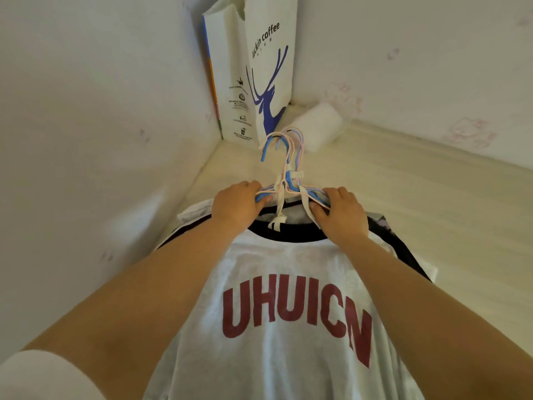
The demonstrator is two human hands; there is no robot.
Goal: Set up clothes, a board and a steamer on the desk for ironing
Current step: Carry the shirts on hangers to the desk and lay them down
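Item, nearest me: shirt, pale grey, dark collar band, dark red block letters UHUICN across the chest. It lies flat, front up, on the bench, its long axis running straight away from me, collar at the far end. Other clothes lie under it, showing as dark and white edges to either side of the collar.

Item, just past the collar: hangers, a bundle of thin blue, pink and white ones, hooks pointing away from me toward the bench corner. White straps hang off them near the necks.

My left hand, fingers curled round the left shoulders of the hangers. My right hand, fingers pinching the right shoulders and a white strap. Both hands sit level, one each side of the hooks; neither is nearer.

Judgement: clothes are on the bench; the hangers would come out collar-ward, away from me.

Item, beyond the hooks: white roll, lying on its side, near the wall.

Item, farthest, in the corner: paper bag, upright, blue deer print. No board or steamer in view.
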